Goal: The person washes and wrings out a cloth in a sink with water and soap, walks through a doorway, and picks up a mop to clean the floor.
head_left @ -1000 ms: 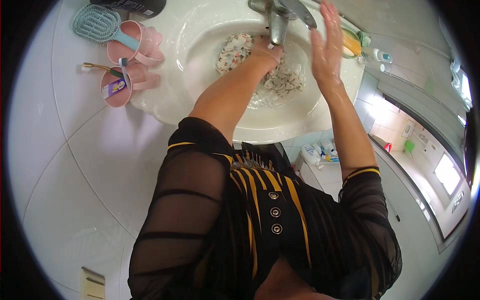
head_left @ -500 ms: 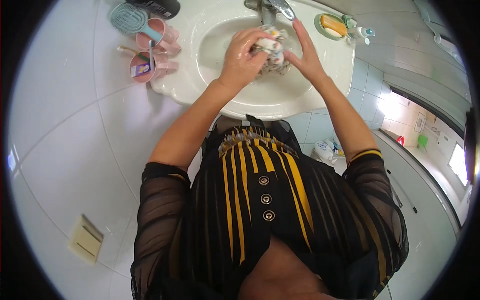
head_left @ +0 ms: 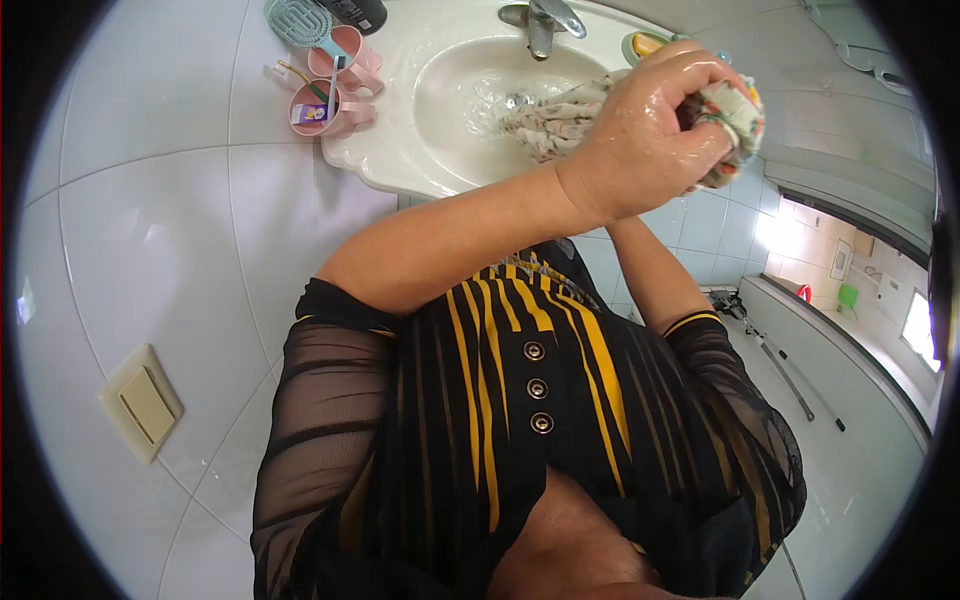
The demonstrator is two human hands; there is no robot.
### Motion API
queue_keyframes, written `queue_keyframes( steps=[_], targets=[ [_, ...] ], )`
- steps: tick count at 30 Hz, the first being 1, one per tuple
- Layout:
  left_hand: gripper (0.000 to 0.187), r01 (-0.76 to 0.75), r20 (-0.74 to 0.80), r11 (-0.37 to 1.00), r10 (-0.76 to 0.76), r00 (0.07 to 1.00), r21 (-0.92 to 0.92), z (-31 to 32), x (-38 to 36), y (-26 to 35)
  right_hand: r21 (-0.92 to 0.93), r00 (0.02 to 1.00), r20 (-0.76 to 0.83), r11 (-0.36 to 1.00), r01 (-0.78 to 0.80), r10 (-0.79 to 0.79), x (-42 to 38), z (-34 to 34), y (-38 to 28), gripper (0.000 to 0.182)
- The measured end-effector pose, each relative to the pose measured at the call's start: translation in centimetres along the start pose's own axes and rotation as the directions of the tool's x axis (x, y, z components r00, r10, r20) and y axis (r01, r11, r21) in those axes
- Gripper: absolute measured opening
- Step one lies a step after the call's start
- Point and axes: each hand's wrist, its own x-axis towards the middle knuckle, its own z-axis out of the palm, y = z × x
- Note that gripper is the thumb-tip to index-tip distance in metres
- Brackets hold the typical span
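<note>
My left hand (head_left: 650, 130), wet and closed, grips a bunched, light floral-patterned cloth (head_left: 735, 115) at the right of the washbasin. The rest of the wet cloth trails down to the left into the basin. My right forearm (head_left: 655, 270) rises behind my left wrist. My right hand is hidden behind my left hand and the cloth, so its fingers cannot be made out. The white washbasin (head_left: 400, 160) has some water around its drain. Behind it stands the chrome faucet (head_left: 541, 30).
Left of the basin are two pink cups (head_left: 335, 112) with toothbrushes, a blue hairbrush (head_left: 300, 22) and a dark bottle (head_left: 358, 12). A soap dish (head_left: 640, 46) sits at the back right, partly covered by my hand. A light switch (head_left: 143, 403) is on the left wall.
Both arms have moved from under the faucet to the right, lifting part of the cloth out of the basin. My left hand now covers my right. The view has shifted slightly.
</note>
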Motion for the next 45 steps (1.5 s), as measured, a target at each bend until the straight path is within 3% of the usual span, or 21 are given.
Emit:
queue_keyframes(
  steps=[3,6,8,12,15,21,23,25,27,28,29,31,35,36,37,39,40,41,43,44,45],
  targets=[
    [0.022,0.229,0.056,0.934,-0.222,0.973,-0.275,0.7,-0.9,2.2,-0.004,0.998,-0.056,1.000,0.023,-0.023,1.6,1.1,1.1,0.056],
    [0.023,0.111,-0.056,0.992,-0.114,0.992,-0.057,-1.3,-1.9,2.1,0.041,0.991,-0.134,0.999,0.014,-0.009,3.9,0.7,2.9,0.054],
    [0.026,0.211,-0.151,0.936,-0.261,0.954,-0.283,-4.6,-2.9,1.7,0.132,0.980,-0.193,0.991,-0.022,0.047,5.2,-0.4,4.3,0.053],
    [0.035,0.391,-0.327,0.910,-0.414,0.850,-0.137,-15.3,-6.4,-2.6,0.499,0.827,-0.440,0.861,-0.099,0.350,4.8,-2.7,4.5,0.037],
    [0.038,0.555,-0.410,0.818,-0.563,0.717,-0.153,-20.7,-11.2,-9.5,0.598,0.866,-0.433,0.799,0.067,0.251,4.1,-3.6,3.8,0.031],
    [0.066,0.919,-0.287,0.392,-0.876,0.388,0.044,-20.6,-15.3,-15.8,0.652,0.912,-0.380,0.743,0.147,0.153,3.7,-1.5,-1.6,0.031],
    [0.085,0.904,-0.231,0.318,-0.939,0.256,-0.287,-17.4,-15.2,-14.6,0.629,0.926,-0.367,0.757,0.176,0.089,3.5,-1.2,-2.5,0.031],
    [0.088,0.725,0.216,-0.065,-0.969,0.117,-0.686,-15.0,-14.2,-13.3,0.526,0.960,-0.278,0.829,0.190,-0.044,3.0,-0.4,-2.9,0.033],
    [0.085,0.605,0.297,-0.115,-0.932,0.209,-0.788,-13.1,-12.7,-13.3,0.453,0.965,-0.250,0.872,0.186,-0.077,2.6,0.6,-2.6,0.037],
    [0.083,0.469,0.361,-0.188,-0.879,0.311,-0.863,-12.6,-12.3,-13.5,0.133,0.954,-0.217,0.963,0.236,-0.204,1.9,1.5,-2.7,0.041],
    [0.083,0.469,0.365,-0.193,-0.879,0.307,-0.862,-12.8,-12.3,-14.4,-0.202,0.940,-0.142,0.939,0.280,-0.311,1.2,2.5,-2.9,0.045],
    [0.075,0.405,0.283,-0.022,-0.751,0.597,-0.914,-13.3,-12.4,-17.0,-0.413,0.837,0.033,0.755,0.509,-0.547,0.1,4.8,-4.5,0.049],
    [0.044,0.422,0.255,0.022,-0.767,0.588,-0.907,-14.0,-14.6,-21.2,-0.358,0.883,-0.009,0.826,0.436,-0.470,-0.2,6.2,-4.6,0.044],
    [0.032,0.491,0.163,0.211,-0.774,0.612,-0.845,-13.8,-14.7,-21.2,-0.341,0.884,0.006,0.830,0.441,-0.467,-0.2,6.3,-4.3,0.043],
    [0.032,0.489,0.161,0.207,-0.777,0.609,-0.847,-13.6,-14.8,-21.1,-0.321,0.884,0.019,0.835,0.447,-0.466,-0.2,6.3,-4.0,0.042],
    [0.031,0.512,-0.066,0.580,-0.700,0.711,-0.634,-13.0,-14.4,-19.1,-0.355,0.855,0.119,0.783,0.511,-0.504,-0.1,4.3,-3.4,0.047],
    [0.032,0.469,-0.007,0.320,-0.832,0.555,-0.823,-12.1,-12.3,-15.3,-0.497,0.867,0.158,0.721,0.483,-0.472,-0.1,3.1,-4.8,0.054],
    [0.032,0.468,-0.009,0.323,-0.830,0.557,-0.823,-12.0,-11.5,-14.7,-0.626,0.880,0.193,0.636,0.451,-0.434,-0.2,1.7,-5.6,0.061],
    [0.035,0.566,-0.066,0.210,-0.962,0.264,-0.797,-11.9,-10.9,-14.2,-0.628,0.920,0.221,0.675,0.388,-0.323,-0.8,-1.8,-5.4,0.067],
    [0.037,0.506,-0.028,0.228,-0.928,0.372,-0.832,-12.9,-12.5,-16.3,-0.633,0.948,0.242,0.706,0.317,-0.208,-1.0,-3.3,-5.1,0.073],
    [0.037,0.507,-0.034,0.233,-0.928,0.371,-0.830,-13.2,-12.5,-16.4,-0.628,0.946,0.244,0.709,0.320,-0.211,-1.2,-4.4,-3.6,0.073]
  ],
)
